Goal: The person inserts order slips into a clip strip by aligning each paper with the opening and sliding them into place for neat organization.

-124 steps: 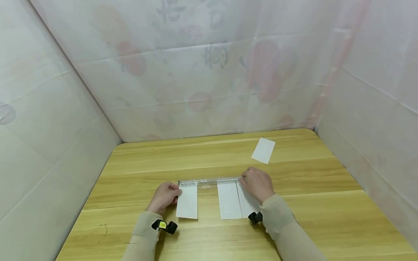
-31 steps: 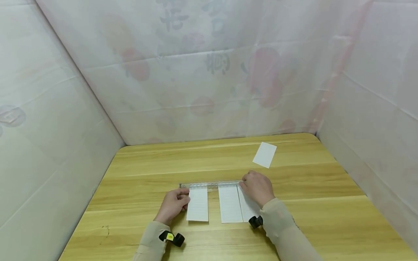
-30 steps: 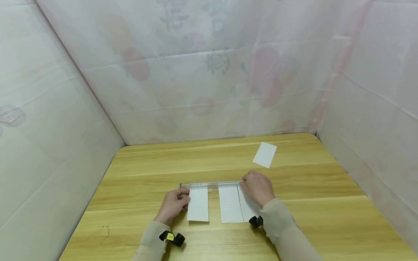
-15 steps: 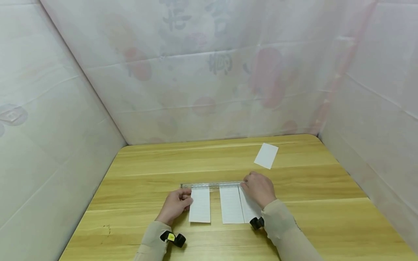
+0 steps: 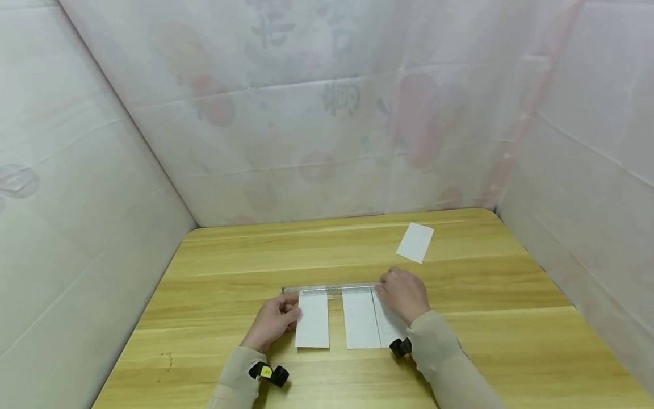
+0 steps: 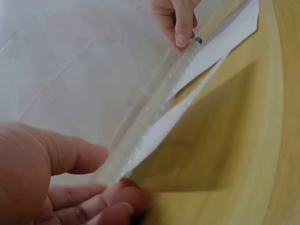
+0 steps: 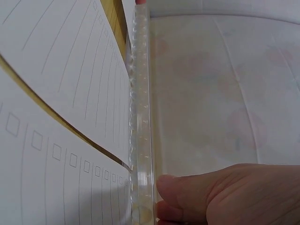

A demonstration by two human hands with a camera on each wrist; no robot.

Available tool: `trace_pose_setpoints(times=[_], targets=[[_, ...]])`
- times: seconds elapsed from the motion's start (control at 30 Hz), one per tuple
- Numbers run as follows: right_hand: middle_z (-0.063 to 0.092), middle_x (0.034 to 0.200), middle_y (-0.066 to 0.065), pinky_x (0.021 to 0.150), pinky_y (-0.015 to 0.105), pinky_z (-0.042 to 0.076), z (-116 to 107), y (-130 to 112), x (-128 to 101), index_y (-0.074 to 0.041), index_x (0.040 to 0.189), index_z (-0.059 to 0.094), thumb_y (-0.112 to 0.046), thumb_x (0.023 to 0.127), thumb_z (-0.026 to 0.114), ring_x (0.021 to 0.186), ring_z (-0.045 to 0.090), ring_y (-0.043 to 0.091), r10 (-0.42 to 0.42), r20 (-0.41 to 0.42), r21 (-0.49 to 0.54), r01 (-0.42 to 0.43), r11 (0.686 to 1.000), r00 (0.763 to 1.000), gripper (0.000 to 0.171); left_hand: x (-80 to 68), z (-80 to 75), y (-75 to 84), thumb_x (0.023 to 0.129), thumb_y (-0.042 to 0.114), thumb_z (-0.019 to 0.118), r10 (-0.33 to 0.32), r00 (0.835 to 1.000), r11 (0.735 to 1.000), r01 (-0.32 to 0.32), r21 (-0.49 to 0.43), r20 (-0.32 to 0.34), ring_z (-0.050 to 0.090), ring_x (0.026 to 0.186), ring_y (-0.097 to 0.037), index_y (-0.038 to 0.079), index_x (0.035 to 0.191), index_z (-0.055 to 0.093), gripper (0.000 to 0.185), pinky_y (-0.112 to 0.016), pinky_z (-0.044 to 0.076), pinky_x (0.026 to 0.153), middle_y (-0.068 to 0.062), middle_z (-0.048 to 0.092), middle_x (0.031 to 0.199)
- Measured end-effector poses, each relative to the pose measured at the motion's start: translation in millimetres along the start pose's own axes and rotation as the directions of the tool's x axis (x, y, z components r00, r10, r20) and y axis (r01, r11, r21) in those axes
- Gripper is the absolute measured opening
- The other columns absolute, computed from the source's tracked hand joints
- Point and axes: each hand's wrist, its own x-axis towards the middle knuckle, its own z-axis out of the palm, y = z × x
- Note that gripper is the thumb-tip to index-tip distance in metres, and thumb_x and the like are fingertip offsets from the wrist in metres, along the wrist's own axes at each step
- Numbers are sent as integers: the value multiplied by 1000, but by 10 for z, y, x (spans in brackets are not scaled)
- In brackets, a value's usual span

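A clear plastic strip (image 5: 334, 289) lies crosswise over the table, held up slightly off it or resting on it; I cannot tell which. White lined paper slips hang from its near side: a left slip (image 5: 313, 321), a middle slip (image 5: 361, 320) and a right slip (image 5: 388, 319) partly behind my wrist. My left hand (image 5: 271, 322) holds the left slip's left edge between thumb and fingers, close below the strip. At the strip's right end, my right hand (image 5: 405, 293) pinches it. Small printed boxes and lines show on the slips (image 7: 70, 183) in the right wrist view.
One loose white slip (image 5: 415, 242) lies farther back on the wooden table (image 5: 245, 255), to the right. Pale printed cloth walls (image 5: 327, 170) stand behind the table and at both sides. Black wrist cameras (image 5: 271, 374) sit on both sleeves.
My left hand and the left slip have moved right along the strip, from its left end closer to the middle slip. The right hand keeps its grip on the strip's right end.
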Motion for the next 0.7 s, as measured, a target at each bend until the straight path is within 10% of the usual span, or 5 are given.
trace_pose_setpoints(times=[0.7], targets=[[68,90,6,68,41,53,-7,32,0,-9,90,77,-23,87,67,81,65,25,-3,17,23,2,1000,1000,17,-188,192,36,92,-2,56,-61,996,984,50,-170,-60,57,75,-17,-15,134,42,46,-28,49,63,-15,62,97]])
